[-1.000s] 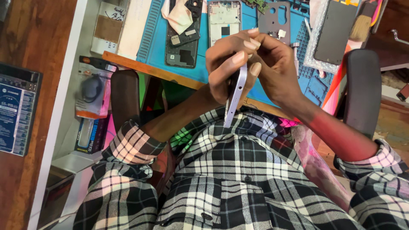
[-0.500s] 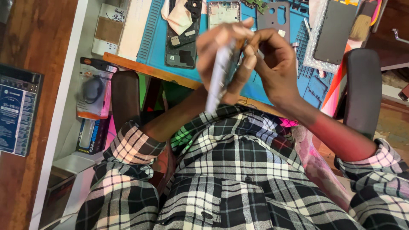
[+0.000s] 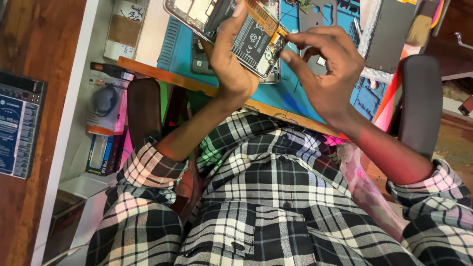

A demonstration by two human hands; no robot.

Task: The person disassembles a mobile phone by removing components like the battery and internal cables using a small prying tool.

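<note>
Since the earlier frame, the phone has been turned from edge-on to flat, so that its opened back is now presented to the camera, and both hands have been raised towards the top of the view.

The opened phone (image 3: 241, 29) is held above the blue work mat (image 3: 276, 98), tilted, with its upper end cut off by the top edge of the picture. It is grasped by the left hand (image 3: 231, 64), whose palm lies beneath the body and whose fingers are wrapped over the near side. A black battery (image 3: 253, 42) is seen seated in the phone's frame, and an orange flex strip (image 3: 261, 15) is laid along its upper edge.

The right hand (image 3: 325, 74) is set just beside the phone's right end. Its thumb and forefinger are pinched together at the corner where the orange strip ends; whether anything is gripped between them cannot be told.

On the mat behind the hands, a grey phone back cover (image 3: 320, 15) and a dark flat panel (image 3: 389, 34) are noted. A black office chair armrest (image 3: 419, 98) is seen at the right. A checked shirt is worn, with the sleeves rolled back.
</note>
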